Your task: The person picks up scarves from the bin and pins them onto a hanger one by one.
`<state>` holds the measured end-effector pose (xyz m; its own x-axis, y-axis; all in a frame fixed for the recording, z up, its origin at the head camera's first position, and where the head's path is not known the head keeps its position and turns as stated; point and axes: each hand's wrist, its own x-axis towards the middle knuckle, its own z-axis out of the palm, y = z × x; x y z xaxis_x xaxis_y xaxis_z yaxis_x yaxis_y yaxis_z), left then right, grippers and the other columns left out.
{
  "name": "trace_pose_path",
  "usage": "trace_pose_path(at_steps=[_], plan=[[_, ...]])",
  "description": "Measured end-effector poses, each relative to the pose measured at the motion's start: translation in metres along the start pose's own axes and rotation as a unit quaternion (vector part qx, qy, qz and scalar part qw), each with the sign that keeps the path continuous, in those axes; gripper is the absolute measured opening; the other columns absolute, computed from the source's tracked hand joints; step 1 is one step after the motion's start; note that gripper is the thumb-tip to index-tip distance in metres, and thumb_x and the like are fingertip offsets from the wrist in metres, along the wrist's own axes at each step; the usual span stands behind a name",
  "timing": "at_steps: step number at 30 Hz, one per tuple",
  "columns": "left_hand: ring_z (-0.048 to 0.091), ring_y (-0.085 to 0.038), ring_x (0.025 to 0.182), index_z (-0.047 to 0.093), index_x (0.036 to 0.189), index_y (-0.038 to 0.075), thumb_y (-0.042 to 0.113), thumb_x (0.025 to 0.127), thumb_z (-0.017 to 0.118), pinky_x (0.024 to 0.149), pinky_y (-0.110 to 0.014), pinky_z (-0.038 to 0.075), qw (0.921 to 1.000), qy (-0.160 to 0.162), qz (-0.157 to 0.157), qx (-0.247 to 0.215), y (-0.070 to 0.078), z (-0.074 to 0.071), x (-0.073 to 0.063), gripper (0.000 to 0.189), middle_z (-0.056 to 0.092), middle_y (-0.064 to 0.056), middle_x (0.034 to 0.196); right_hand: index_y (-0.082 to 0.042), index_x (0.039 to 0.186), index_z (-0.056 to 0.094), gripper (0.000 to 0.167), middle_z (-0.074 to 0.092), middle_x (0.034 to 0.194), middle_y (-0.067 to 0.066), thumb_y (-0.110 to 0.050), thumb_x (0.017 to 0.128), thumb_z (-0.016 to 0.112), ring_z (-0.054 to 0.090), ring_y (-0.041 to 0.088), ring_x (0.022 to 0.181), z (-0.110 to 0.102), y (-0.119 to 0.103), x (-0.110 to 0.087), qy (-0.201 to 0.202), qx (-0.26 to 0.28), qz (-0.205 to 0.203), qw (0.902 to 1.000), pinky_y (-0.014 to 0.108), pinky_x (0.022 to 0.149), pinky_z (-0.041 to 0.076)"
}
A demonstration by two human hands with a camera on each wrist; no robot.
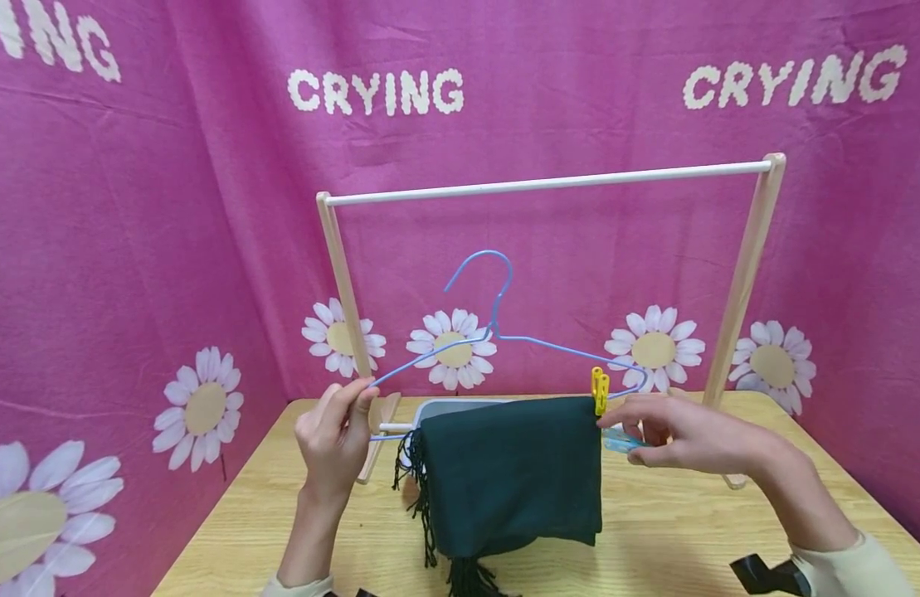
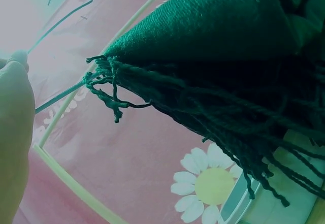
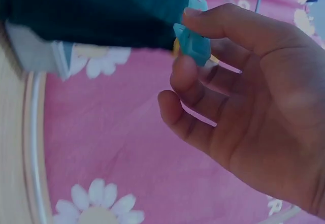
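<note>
A blue wire hanger (image 1: 549,342) is held up by my left hand (image 1: 334,435), thumb and fingers pinching its left corner. Over its lower bar drapes a folded dark green scarf (image 1: 512,481), with knotted fringe (image 2: 228,132) hanging at the left side. A yellow clothespin (image 1: 600,391) is clipped at the scarf's upper right corner. Just right of that corner, my right hand (image 1: 676,431) pinches a light blue clothespin (image 3: 195,46) between thumb and fingers. In the right wrist view this clothespin overlaps the scarf's edge, and the yellow one is mostly hidden behind it.
Behind the scarf stands a rack with a white rail (image 1: 549,180) and wooden posts (image 1: 743,282). A pale bin (image 1: 460,405) sits on the wooden table (image 1: 236,531), partly hidden by the scarf. Pink flowered cloth (image 1: 579,99) surrounds the table's back and sides.
</note>
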<state>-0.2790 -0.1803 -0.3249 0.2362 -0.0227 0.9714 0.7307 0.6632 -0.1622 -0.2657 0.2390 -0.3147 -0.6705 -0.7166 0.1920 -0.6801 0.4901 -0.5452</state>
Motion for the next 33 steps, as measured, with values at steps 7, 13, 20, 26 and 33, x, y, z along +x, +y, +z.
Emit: trace_pose_path(at_steps=[7,13,20,26,33], plan=[[0.028,-0.006,0.044,0.071,0.081,-0.008,0.024,0.096,0.065,0.040,-0.016,0.017,0.9999,0.004,-0.008,-0.006,0.000,0.000,-0.002,0.035,0.043,-0.002,0.053,-0.019,0.127,0.059,0.041,0.053,0.086,-0.010,-0.021,0.090,0.075,0.056,0.007,0.078,0.004,-0.039,0.018,0.048,-0.034,-0.065,0.9961,0.023,0.067,0.050],[0.029,-0.005,0.045,0.071,0.081,-0.008,0.024,0.095,0.067,0.041,-0.016,0.020,0.9991,0.009,-0.032,-0.025,-0.001,0.001,-0.006,0.035,0.047,-0.003,0.054,-0.022,0.125,0.059,0.047,0.057,0.085,-0.014,-0.012,0.084,0.079,0.057,0.005,0.077,0.011,-0.059,0.042,0.105,-0.059,-0.127,0.9845,0.024,0.067,0.053],[0.031,-0.004,0.047,0.071,0.081,-0.009,0.020,0.095,0.068,0.043,-0.014,0.022,0.9964,0.017,-0.057,-0.060,-0.001,0.004,-0.010,0.033,0.053,-0.006,0.057,-0.017,0.123,0.058,0.051,0.071,0.093,-0.007,-0.002,0.079,0.081,0.066,0.002,0.082,0.022,-0.072,0.067,0.152,-0.067,-0.187,0.9681,0.027,0.077,0.057],[0.028,-0.004,0.048,0.071,0.081,-0.010,0.022,0.094,0.068,0.045,-0.013,0.019,0.9933,0.039,-0.081,-0.073,0.002,0.006,-0.007,0.035,0.050,-0.006,0.056,-0.011,0.117,0.058,0.048,0.071,0.094,-0.005,0.002,0.077,0.081,0.070,0.005,0.084,0.030,-0.083,0.091,0.207,-0.062,-0.211,0.9533,0.029,0.083,0.058],[0.027,-0.004,0.049,0.071,0.081,-0.010,0.024,0.093,0.070,0.046,-0.014,0.018,0.9897,0.051,-0.106,-0.081,0.009,0.004,-0.005,0.036,0.046,-0.005,0.055,-0.008,0.113,0.058,0.042,0.070,0.100,-0.001,-0.001,0.079,0.082,0.071,0.007,0.086,0.040,-0.099,0.109,0.224,-0.043,-0.221,0.9481,0.028,0.082,0.058]])
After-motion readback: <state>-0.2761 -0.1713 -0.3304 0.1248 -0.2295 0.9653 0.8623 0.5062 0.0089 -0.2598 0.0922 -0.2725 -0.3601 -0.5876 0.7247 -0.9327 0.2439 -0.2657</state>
